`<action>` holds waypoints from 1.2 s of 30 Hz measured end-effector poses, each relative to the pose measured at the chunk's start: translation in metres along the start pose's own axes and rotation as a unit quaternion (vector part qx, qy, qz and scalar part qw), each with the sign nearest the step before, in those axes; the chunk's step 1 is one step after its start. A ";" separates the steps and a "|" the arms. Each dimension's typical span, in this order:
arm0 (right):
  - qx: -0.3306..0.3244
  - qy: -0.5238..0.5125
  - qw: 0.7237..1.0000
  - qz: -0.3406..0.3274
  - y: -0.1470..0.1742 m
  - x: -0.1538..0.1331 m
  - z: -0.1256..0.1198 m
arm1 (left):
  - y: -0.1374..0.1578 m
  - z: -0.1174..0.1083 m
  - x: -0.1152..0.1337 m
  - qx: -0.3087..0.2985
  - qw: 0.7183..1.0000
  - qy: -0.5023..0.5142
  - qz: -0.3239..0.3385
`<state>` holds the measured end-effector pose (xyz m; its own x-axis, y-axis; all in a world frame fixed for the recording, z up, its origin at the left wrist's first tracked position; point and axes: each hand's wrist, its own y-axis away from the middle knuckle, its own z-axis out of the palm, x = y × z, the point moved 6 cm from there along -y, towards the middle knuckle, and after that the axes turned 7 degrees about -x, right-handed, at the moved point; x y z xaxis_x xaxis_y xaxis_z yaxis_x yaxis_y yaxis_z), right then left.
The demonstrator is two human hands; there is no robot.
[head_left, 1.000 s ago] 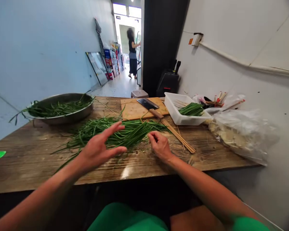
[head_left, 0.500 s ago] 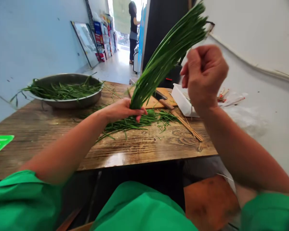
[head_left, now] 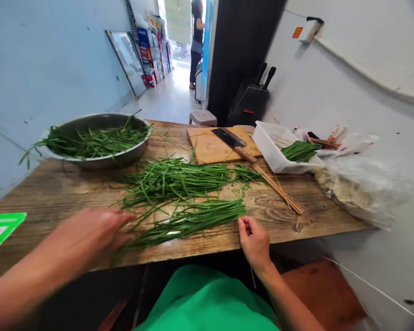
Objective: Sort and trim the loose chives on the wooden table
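Note:
A loose bunch of garlic chives [head_left: 203, 216] lies near the table's front edge, its cut ends to the right. My left hand [head_left: 100, 227] is blurred at the leafy end, fingers stretched out and apart. By the cut ends my right hand [head_left: 255, 241] is closed in a pinch, and a thin stick [head_left: 253, 277] pokes out below it. A larger pile of chives [head_left: 182, 177] lies just behind, with short cut pieces [head_left: 246, 174] to its right. Several thin wooden skewers [head_left: 279, 188] rest on the table to the right.
A metal basin [head_left: 100, 162] of greens stands at the left. A cleaver [head_left: 229, 138] lies on the cutting board [head_left: 207, 149]. A white plastic box [head_left: 276, 154] holds a chive bundle [head_left: 299, 151], beside a plastic bag [head_left: 365, 184]. A person [head_left: 196, 46] stands in the far doorway.
The chive bunch that my left hand held up now lies on the table. Both hands have come down, the right one beside the cut ends. The view has tilted slightly.

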<state>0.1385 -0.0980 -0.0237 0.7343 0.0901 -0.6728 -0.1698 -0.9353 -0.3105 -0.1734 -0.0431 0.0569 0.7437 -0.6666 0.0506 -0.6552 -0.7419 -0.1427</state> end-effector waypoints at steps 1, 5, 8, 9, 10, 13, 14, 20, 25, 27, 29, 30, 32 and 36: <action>-0.007 0.026 1.000 0.000 0.000 0.006 0.002 | -0.016 -0.010 0.008 0.011 1.000 -0.008 0.020; -0.036 0.096 0.995 -0.006 -0.015 0.014 -0.003 | -0.112 -0.019 0.060 0.026 0.995 0.014 0.097; -0.036 0.097 0.995 -0.007 -0.024 0.017 -0.007 | -0.174 0.019 0.096 -0.012 0.992 0.012 0.124; -0.034 0.094 0.995 -0.007 -0.025 0.018 -0.008 | -0.189 0.033 0.103 -0.017 0.992 0.008 0.125; -0.031 0.094 0.995 -0.008 -0.025 0.019 -0.009 | -0.200 0.045 0.106 -0.022 0.992 0.002 0.122; -0.020 0.108 0.994 -0.005 -0.026 0.022 -0.012 | -0.220 0.068 0.104 -0.022 0.995 -0.025 0.093; -0.016 0.112 0.994 -0.006 -0.027 0.022 -0.012 | -0.224 0.071 0.101 -0.022 0.996 -0.030 0.087; -0.013 0.117 0.993 -0.014 -0.039 0.021 -0.014 | -0.239 0.074 0.092 -0.046 0.996 0.002 0.082; -0.022 0.096 0.995 0.007 -0.043 0.025 -0.014 | -0.242 0.082 0.092 -0.056 0.995 0.035 0.079; -0.029 0.090 0.995 0.007 -0.044 0.025 -0.013 | -0.242 0.083 0.090 -0.054 0.995 0.040 0.072; -0.033 0.088 0.996 0.003 -0.044 0.024 -0.013 | -0.241 0.083 0.088 -0.056 0.995 0.056 0.068; -0.035 0.085 0.996 0.001 -0.043 0.024 -0.013 | -0.241 0.082 0.087 -0.054 0.994 0.067 0.064; -0.037 0.072 0.997 0.000 -0.043 0.024 -0.012 | -0.239 0.077 0.086 -0.034 0.994 0.093 0.053; -0.034 0.030 0.999 -0.008 -0.041 0.025 -0.011 | -0.231 0.072 0.086 0.009 0.988 0.148 0.045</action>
<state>0.1715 -0.0612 -0.0203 0.7752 0.0866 -0.6258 -0.1141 -0.9550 -0.2736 0.0515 0.0755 0.0228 0.6087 -0.7246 0.3231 -0.7129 -0.6782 -0.1780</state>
